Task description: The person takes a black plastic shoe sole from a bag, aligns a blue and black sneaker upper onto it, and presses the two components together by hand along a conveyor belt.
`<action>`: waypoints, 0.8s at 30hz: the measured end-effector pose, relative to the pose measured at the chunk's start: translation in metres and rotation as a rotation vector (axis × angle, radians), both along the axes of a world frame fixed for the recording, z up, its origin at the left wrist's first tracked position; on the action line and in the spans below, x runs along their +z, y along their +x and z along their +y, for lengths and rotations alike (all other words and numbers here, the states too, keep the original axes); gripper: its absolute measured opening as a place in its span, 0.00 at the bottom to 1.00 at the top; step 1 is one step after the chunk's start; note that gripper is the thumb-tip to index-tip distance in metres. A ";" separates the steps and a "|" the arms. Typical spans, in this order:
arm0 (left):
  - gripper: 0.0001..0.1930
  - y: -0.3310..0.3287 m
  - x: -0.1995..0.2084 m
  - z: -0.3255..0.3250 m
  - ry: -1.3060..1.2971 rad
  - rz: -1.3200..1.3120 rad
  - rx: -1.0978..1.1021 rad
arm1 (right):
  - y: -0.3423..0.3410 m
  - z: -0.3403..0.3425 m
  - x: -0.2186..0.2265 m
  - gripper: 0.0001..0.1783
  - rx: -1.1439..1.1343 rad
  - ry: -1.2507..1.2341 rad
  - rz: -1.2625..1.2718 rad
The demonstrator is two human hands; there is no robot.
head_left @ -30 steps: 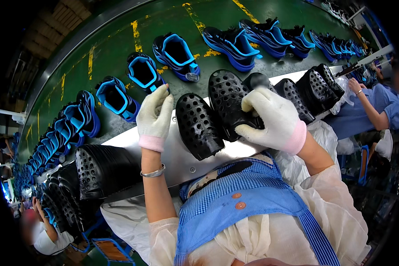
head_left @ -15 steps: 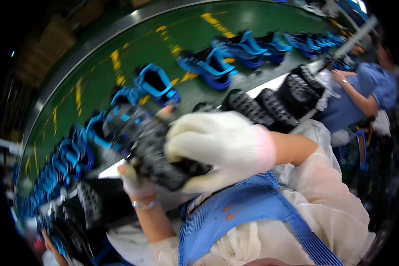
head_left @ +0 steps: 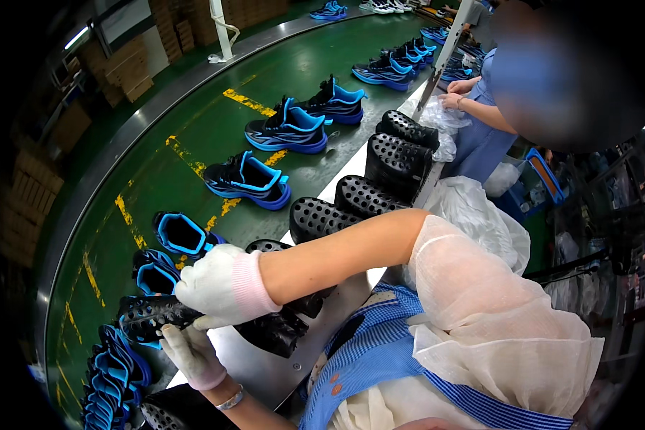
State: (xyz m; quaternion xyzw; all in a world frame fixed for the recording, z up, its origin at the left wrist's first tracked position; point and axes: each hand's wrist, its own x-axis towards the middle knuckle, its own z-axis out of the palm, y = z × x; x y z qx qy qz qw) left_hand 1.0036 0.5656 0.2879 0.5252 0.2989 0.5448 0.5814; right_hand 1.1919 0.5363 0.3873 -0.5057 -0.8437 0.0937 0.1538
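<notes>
A black perforated plastic shoe insert [head_left: 150,319] is between my hands at the lower left, over the row of shoes. My gloved right hand [head_left: 218,285] reaches across from the right, its fingers closed on the insert's near end. My gloved left hand [head_left: 190,355] grips the same piece from below, thumb on its side. A blue-rimmed sneaker [head_left: 155,278] stands just beyond my right hand, with another open sneaker [head_left: 186,233] behind it. Right beside my right forearm lie several more black perforated inserts [head_left: 321,219]. The gloves hide part of the held insert.
Black and blue sneakers [head_left: 247,180] line the green conveyor [head_left: 143,183], which curves past the white-edged bench [head_left: 265,373]. A co-worker in blue [head_left: 476,136] handles clear plastic at the upper right, near a white post [head_left: 448,54]. Plastic bags [head_left: 473,218] lie beside my right arm.
Both hands and the dark held piece have moved left and down, away from my chest toward the conveyor. My right arm is now stretched out across the bench. The view has turned.
</notes>
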 end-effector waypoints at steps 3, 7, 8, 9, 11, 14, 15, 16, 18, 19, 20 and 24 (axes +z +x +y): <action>0.25 0.006 0.006 0.001 -0.158 -0.274 -0.234 | -0.003 0.014 -0.003 0.23 0.024 -0.097 -0.111; 0.27 0.008 -0.001 0.013 -0.247 -0.369 -0.393 | 0.004 0.025 -0.004 0.24 0.042 -0.178 -0.203; 0.27 0.004 -0.004 0.018 -0.268 -0.367 -0.429 | 0.002 0.029 -0.004 0.25 0.046 -0.178 -0.212; 0.27 0.001 -0.007 0.021 -0.269 -0.368 -0.416 | 0.001 0.033 -0.004 0.25 0.058 -0.181 -0.212; 0.25 -0.008 -0.016 0.029 -0.232 -0.270 -0.260 | -0.004 0.045 -0.005 0.23 0.089 -0.176 -0.206; 0.17 -0.029 -0.062 0.059 -0.217 0.304 0.065 | 0.008 0.058 -0.013 0.23 0.024 -0.185 -0.200; 0.18 -0.029 -0.069 0.067 -0.078 0.461 0.127 | 0.013 0.062 -0.015 0.23 0.023 -0.176 -0.169; 0.21 -0.030 -0.073 0.071 0.201 0.724 0.245 | 0.013 0.066 -0.014 0.23 -0.010 -0.190 -0.226; 0.27 -0.020 -0.064 0.074 0.402 1.016 0.277 | 0.018 0.073 -0.019 0.24 -0.065 -0.199 -0.297; 0.27 -0.015 -0.061 0.071 0.371 1.087 0.265 | 0.026 0.078 -0.033 0.25 -0.038 -0.099 -0.261; 0.26 -0.019 -0.064 0.070 0.431 1.150 0.304 | 0.021 0.080 -0.031 0.25 -0.043 -0.126 -0.275; 0.14 -0.007 -0.061 0.074 0.226 1.187 0.271 | 0.015 0.088 -0.028 0.25 -0.010 -0.158 -0.317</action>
